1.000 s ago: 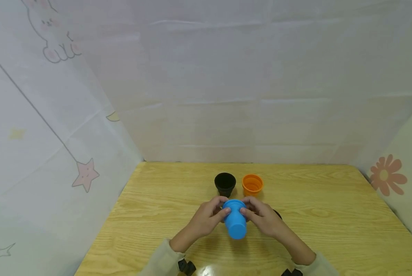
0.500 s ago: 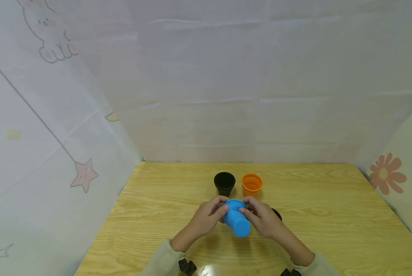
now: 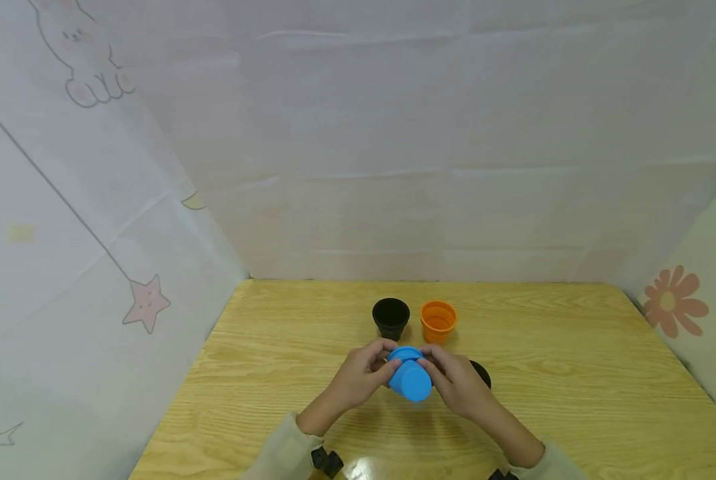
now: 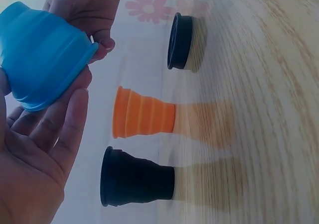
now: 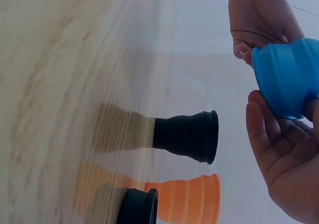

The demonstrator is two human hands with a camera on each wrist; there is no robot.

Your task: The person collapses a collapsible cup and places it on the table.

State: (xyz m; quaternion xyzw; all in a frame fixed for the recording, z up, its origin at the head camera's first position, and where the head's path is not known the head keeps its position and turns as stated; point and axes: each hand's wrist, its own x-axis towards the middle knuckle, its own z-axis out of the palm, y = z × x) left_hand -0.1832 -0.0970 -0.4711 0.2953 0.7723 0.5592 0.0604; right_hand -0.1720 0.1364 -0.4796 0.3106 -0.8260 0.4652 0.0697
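A blue collapsible cup [image 3: 414,383] is held above the table between both hands, its base turned toward me and its rim facing away. My left hand [image 3: 361,377] grips its left side, thumb on the near wall and fingers round the rim. On the other side my right hand [image 3: 457,380] pinches it the same way. The blue wall [image 5: 286,79] shows its stepped rings in the right wrist view, and one side looks bent inward. Just beyond the hands stand an upright black collapsible cup [image 3: 391,319] and an orange collapsible cup [image 3: 439,321].
A flattened black cup [image 4: 180,41] lies on the wooden table [image 3: 286,333], partly hidden behind my right hand in the head view. White printed cloth [image 3: 358,167] hangs behind the table and along its sides.
The blue cup's base has tipped up and drawn closer to its rim, so the cup looks shorter. Midway it leaned to the right. Both hands stay nearly in place.
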